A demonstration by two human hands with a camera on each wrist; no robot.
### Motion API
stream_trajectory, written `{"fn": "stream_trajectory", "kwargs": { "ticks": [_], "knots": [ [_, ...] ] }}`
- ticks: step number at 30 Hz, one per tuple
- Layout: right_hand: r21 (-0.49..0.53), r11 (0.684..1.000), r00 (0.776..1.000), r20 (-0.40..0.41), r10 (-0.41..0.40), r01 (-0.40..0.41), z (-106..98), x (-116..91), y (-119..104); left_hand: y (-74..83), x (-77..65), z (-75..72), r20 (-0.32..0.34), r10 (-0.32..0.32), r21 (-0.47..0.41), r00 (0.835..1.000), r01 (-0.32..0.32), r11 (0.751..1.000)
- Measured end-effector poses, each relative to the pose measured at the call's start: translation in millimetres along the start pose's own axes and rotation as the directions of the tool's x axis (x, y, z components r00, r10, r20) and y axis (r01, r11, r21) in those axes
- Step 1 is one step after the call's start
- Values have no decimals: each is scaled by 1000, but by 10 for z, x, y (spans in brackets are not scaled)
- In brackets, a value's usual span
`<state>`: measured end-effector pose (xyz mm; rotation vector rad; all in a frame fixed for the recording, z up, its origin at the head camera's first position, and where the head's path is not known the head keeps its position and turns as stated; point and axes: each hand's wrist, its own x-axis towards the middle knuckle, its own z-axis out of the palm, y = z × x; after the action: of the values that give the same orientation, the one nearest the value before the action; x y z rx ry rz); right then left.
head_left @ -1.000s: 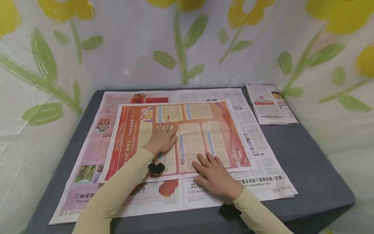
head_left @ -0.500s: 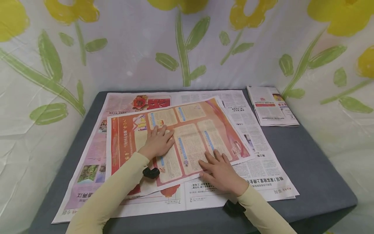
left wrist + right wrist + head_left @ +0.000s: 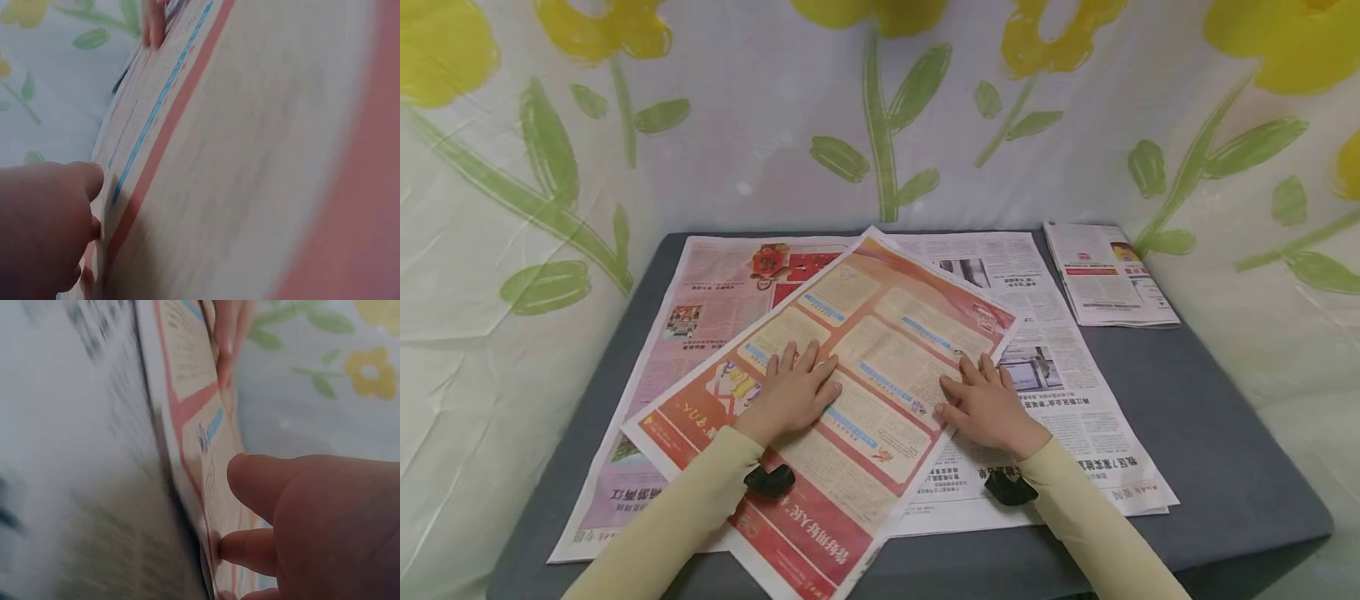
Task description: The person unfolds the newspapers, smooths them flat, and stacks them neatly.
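Round swung the orange newspaper, now steeply diagonal on the larger newspaper, one corner past its near edge! The left hand lay on it, fingers spread, gripping nothing; the right hand, fingers outstretched, touched its right edge without gripping.

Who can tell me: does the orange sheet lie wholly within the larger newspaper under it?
No, the orange sheet juts past the near edge of the larger newspaper.

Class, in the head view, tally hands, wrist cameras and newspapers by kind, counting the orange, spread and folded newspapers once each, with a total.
Hands: 2 (left hand, right hand)
Wrist cameras: 2
Newspapers: 3 (orange newspaper, spread newspaper, folded newspaper)
Total: 7
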<state>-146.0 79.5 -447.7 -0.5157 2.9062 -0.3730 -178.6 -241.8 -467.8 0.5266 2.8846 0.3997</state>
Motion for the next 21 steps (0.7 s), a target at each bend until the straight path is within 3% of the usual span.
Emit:
{"fn": "stream_trajectory", "kwargs": {
  "ticks": [9, 14, 17, 21],
  "knots": [
    [-37, 997, 996, 53, 70, -68, -108, 464, 229, 299, -158, 128, 10, 29, -27, 1000, -29, 999],
    [37, 992, 990, 76, 118, -121, -81, 642, 301, 551, -194, 223, 14, 11, -70, 1000, -10, 997],
    [94, 990, 994, 40, 101, -104, -42, 653, 389, 649, -183, 261, 17, -5, -79, 1000, 7, 997],
    [232, 973, 999, -38, 19, -10, -46, 571, 528, 691, -108, 257, 10, -26, -57, 1000, 27, 998]
  ]
}}
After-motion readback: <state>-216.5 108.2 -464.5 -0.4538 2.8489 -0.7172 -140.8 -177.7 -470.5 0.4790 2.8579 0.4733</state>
